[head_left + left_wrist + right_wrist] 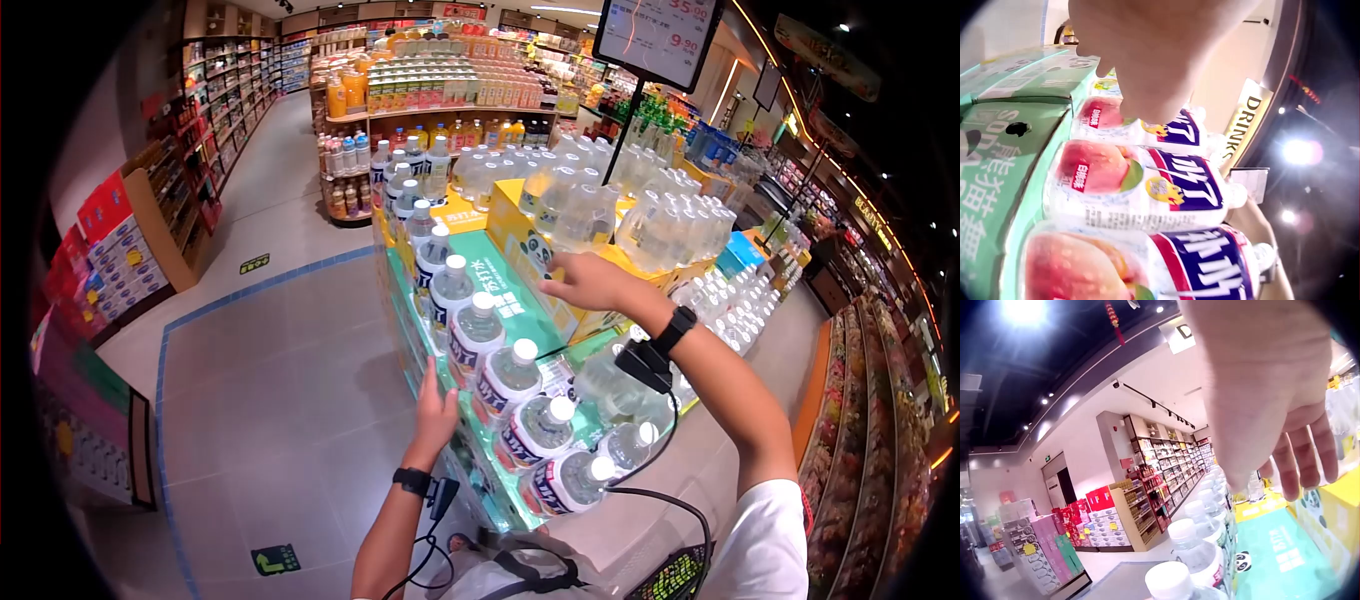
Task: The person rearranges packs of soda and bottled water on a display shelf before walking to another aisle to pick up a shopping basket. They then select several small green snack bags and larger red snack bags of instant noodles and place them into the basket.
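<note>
A row of white-capped bottles with peach labels [477, 335] [1100, 165] stands along the left edge of a stack of green cartons [500, 285] [997, 156]. Beside the row, the left hand [434, 412] [1147, 50] is upright with extended fingers, close to the bottles; whether it touches them cannot be told. Above the green carton top, the right hand [590, 283] [1272, 394] hangs with fingers loosely bent downward and nothing in them, near a yellow panda carton [525, 235] [1341, 515]. Clear wrapped bottles [575, 205] stand on that carton.
Further bottles [610, 380] stand near the right forearm. A sign on a black pole [628, 125] rises behind the cartons. Drink shelves [440, 110] stand beyond, snack racks [865, 450] at the right. Grey floor [290, 400] lies to the left. Black cables hang from both wrists.
</note>
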